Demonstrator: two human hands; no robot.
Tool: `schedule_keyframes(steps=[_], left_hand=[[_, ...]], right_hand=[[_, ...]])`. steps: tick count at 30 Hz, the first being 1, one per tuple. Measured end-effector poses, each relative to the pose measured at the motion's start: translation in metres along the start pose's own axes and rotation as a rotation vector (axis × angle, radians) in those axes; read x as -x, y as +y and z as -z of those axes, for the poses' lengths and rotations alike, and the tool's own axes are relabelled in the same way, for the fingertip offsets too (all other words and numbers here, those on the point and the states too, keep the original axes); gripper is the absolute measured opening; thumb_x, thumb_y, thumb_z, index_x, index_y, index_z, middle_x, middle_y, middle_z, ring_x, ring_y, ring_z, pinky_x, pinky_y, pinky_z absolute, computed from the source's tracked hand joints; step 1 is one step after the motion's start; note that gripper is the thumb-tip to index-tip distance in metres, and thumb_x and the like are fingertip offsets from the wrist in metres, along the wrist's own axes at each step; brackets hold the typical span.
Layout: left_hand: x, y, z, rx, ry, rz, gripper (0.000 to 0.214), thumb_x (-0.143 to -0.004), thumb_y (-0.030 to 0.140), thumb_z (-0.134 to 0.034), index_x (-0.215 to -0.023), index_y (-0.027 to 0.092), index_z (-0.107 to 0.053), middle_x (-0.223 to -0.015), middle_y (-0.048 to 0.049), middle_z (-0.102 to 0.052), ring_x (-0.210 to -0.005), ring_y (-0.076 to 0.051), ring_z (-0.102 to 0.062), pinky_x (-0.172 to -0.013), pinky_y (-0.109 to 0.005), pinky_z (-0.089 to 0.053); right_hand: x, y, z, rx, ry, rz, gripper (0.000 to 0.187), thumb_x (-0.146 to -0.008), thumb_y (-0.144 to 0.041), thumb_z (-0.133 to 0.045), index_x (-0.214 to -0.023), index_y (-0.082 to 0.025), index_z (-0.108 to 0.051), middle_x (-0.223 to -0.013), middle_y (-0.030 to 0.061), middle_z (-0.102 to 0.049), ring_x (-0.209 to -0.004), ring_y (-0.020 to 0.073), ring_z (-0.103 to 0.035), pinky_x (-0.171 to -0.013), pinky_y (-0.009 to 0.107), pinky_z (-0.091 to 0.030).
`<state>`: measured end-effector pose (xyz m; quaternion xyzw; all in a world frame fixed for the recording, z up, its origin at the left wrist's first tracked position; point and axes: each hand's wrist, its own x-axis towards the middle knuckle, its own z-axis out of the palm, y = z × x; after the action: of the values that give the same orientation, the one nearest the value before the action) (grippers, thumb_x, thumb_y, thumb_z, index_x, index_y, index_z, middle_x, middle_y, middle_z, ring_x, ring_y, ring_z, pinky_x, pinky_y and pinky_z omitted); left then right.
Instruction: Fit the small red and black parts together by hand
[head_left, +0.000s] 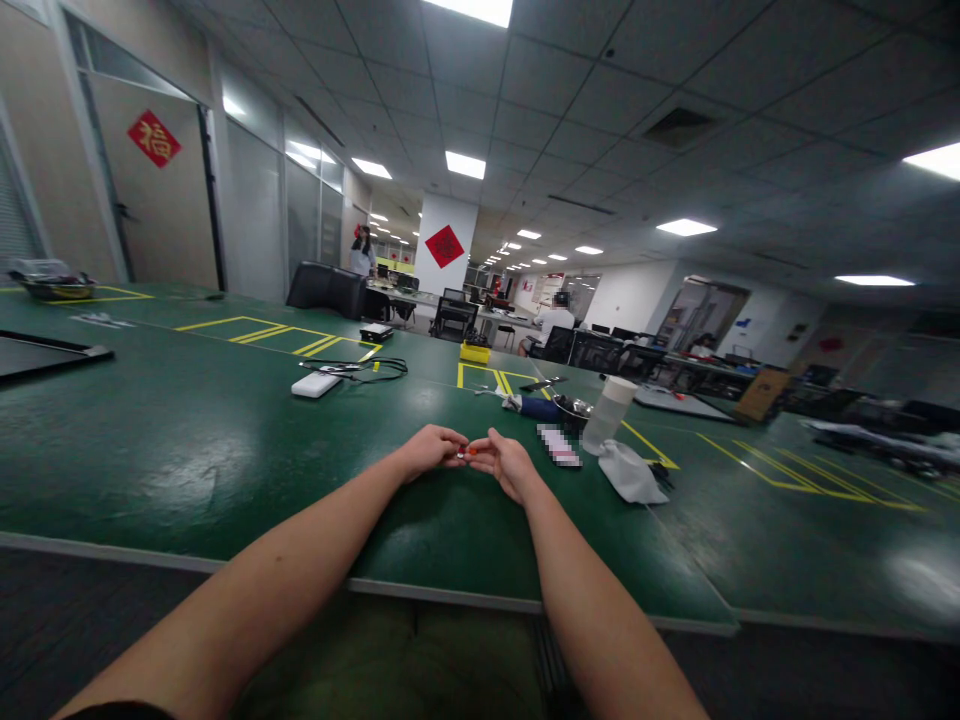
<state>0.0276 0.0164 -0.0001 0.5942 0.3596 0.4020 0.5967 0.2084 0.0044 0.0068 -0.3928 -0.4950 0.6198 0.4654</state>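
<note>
My left hand (431, 450) and my right hand (510, 465) meet just above the green table (420, 540), fingertips almost touching. Between the left fingertips is a tiny dark red and white piece (460, 454). A small orange piece (472, 451) is pinched in the right fingers. Both are too small to tell their kind, and whether they are joined I cannot tell. Right of my right hand lies a pink and white flat item (559, 446), blurred out.
A translucent bottle (607, 415), a white cloth pouch (631, 475) and a metal bowl (574, 408) stand close together at the right. Left of centre lies a white power bank (316, 384) beside a black cable (382, 371). A yellow box (475, 352) stands farther back.
</note>
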Motion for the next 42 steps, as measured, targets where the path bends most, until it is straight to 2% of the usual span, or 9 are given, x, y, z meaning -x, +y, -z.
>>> schedule_keyframes(steps=[5, 25, 34, 42], left_hand=[[0.0007, 0.0021, -0.0013, -0.020, 0.007, 0.016, 0.028, -0.070, 0.006, -0.055, -0.095, 0.008, -0.067, -0.080, -0.0079, -0.070, -0.070, -0.016, -0.067, -0.077, -0.030, -0.054], [0.0005, 0.0026, -0.0018, 0.015, 0.031, 0.041, 0.027, -0.071, 0.002, -0.054, -0.094, 0.007, -0.067, -0.078, -0.0086, -0.071, -0.069, -0.015, -0.067, -0.078, -0.029, -0.054], [0.0051, 0.0086, -0.0054, 0.004, 0.072, 0.074, 0.025, -0.072, 0.001, -0.054, -0.094, 0.007, -0.066, -0.073, -0.0075, -0.070, -0.062, -0.014, -0.067, -0.069, -0.026, -0.055], [0.0042, 0.0071, -0.0039, 0.013, 0.056, 0.069, 0.026, -0.073, 0.002, -0.055, -0.096, 0.007, -0.065, -0.074, -0.0092, -0.071, -0.065, -0.015, -0.068, -0.069, -0.026, -0.055]], right_hand=[[-0.0005, 0.0010, 0.0004, -0.007, 0.001, 0.002, 0.044, -0.091, -0.042, -0.040, -0.077, -0.009, -0.065, -0.075, 0.0138, -0.070, -0.069, 0.0176, -0.068, -0.067, 0.028, -0.053], [-0.0023, 0.0014, 0.0015, 0.033, 0.014, -0.015, 0.035, -0.089, -0.031, -0.041, -0.077, -0.009, -0.066, -0.072, 0.0125, -0.070, -0.072, 0.0186, -0.069, -0.070, 0.030, -0.053], [-0.0019, 0.0048, 0.0017, 0.128, 0.010, 0.034, 0.014, -0.074, -0.017, -0.057, -0.078, -0.011, -0.068, -0.080, 0.0116, -0.071, -0.078, 0.0191, -0.069, -0.072, 0.029, -0.055], [-0.0004, 0.0066, 0.0006, 0.191, 0.047, 0.058, 0.017, -0.065, -0.009, -0.061, -0.080, -0.011, -0.068, -0.081, 0.0098, -0.071, -0.082, 0.0200, -0.069, -0.072, 0.027, -0.056]])
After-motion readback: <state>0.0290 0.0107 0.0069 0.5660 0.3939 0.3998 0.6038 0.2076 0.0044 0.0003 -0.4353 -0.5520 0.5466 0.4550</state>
